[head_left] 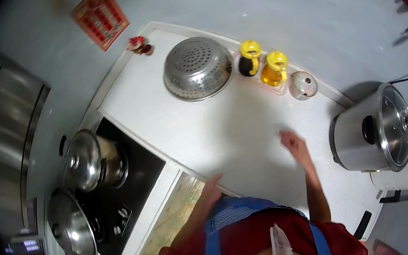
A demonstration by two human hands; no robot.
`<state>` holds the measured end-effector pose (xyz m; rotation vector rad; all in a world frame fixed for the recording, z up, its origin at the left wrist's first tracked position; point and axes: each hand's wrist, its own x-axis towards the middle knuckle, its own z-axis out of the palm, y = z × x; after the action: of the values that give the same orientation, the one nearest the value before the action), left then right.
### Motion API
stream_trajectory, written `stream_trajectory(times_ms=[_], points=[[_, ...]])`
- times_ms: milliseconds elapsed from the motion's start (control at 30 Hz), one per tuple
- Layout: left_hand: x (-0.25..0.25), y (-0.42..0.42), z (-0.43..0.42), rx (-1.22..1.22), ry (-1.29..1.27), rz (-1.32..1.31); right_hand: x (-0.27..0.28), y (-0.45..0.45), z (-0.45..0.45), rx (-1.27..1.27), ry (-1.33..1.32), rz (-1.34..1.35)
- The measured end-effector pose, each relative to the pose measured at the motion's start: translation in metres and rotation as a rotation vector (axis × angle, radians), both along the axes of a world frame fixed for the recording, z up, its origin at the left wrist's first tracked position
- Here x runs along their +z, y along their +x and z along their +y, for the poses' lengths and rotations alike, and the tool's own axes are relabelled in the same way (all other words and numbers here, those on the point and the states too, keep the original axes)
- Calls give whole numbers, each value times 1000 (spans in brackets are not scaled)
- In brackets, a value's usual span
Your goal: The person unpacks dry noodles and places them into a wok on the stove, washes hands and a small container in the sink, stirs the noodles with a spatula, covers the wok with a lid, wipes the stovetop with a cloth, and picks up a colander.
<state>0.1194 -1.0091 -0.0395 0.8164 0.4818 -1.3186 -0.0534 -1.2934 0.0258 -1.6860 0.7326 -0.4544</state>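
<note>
My left hand (212, 188) is low by the counter's front edge, beside my apron, with a finger stretched out and nothing seen in it. Over the white counter (183, 130), my right hand (293, 143) has its fingers curled in, and no object shows in them. The nearest thing to it is a small lidded pot (304, 85). Beside that pot stand a yellow-lidded pitcher of amber liquid (274, 70) and another yellow-lidded pitcher of dark liquid (249, 59). Farther left, a metal colander (197, 69) rests upside down. Both hands are apart from these things.
On the left, a black cooktop (128, 170) carries a lidded pot (95, 159) and a lidded pan (71, 226). A large steel cooker (358, 138) and a white appliance (402, 179) stand at the right. A small red flower ornament (138, 44) sits in the back corner.
</note>
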Motion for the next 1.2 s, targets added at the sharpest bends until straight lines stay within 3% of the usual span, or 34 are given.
stream_trajectory(times_ms=[133, 233, 333, 400, 500, 567, 600, 667, 767, 833, 900, 1100, 1200], points=[[-6, 1, 5, -144, -230, -253, -4, -11, 100, 364, 267, 109], [44, -6, 7, -163, -2, -357, -5, -6, 136, 543, 197, 101], [20, -14, 44, -212, 93, -362, -4, 3, 154, 714, 198, 130], [-5, -29, 79, -113, 171, -341, -9, 9, 163, 831, 168, 115], [-50, -77, 153, 94, 396, -323, -10, 18, 183, 1034, -36, 50], [-81, -135, 212, 198, 596, -425, -14, 22, 198, 1143, -467, -145], [-108, -171, 246, 231, 673, -493, -21, 23, 205, 1197, -463, -162], [-118, -232, 285, 254, 910, -287, -40, 29, 217, 1308, -746, -350], [-143, -336, 328, 311, 968, -178, -70, 29, 211, 1465, -935, -312], [-143, -363, 330, 359, 988, -112, -71, 26, 207, 1513, -1051, -339], [-129, -384, 321, 578, 960, 274, -75, 23, 204, 1562, -1162, -362], [-136, -397, 309, 757, 742, -63, -88, 26, 205, 1594, -1311, -82], [-129, -399, 319, 642, 798, -169, -97, 24, 202, 1556, -1365, -56]])
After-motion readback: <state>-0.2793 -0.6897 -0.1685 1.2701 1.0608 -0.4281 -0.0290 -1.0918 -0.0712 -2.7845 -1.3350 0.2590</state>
